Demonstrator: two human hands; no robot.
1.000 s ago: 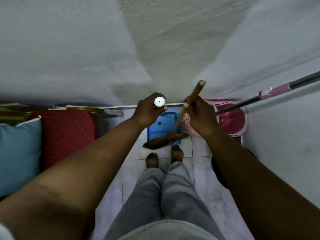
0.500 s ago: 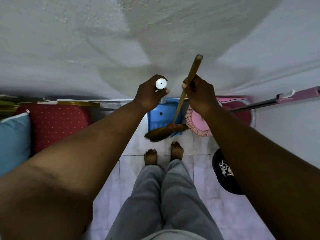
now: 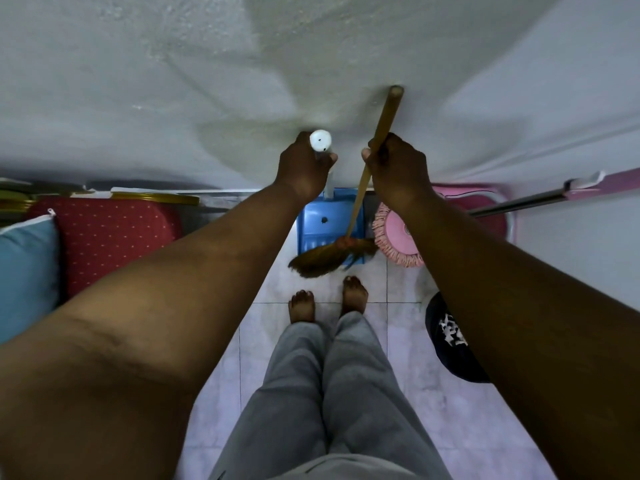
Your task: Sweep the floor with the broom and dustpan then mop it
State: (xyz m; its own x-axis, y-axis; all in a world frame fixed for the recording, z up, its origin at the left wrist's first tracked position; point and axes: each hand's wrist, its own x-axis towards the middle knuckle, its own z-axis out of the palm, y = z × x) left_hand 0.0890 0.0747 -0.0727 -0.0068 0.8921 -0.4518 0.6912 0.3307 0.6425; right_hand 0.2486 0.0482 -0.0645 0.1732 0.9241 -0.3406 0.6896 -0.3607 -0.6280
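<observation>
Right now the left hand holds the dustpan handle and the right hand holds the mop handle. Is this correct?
Not quite. In the head view, the right hand grips the wooden broom handle, not the mop handle; the pink mop leans unheld at the right. The left hand does hold the dustpan handle.

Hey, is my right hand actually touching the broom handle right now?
Touching. The head view shows the right hand gripping the broom handle, with the fingers curled round it a little below its top end.
</observation>
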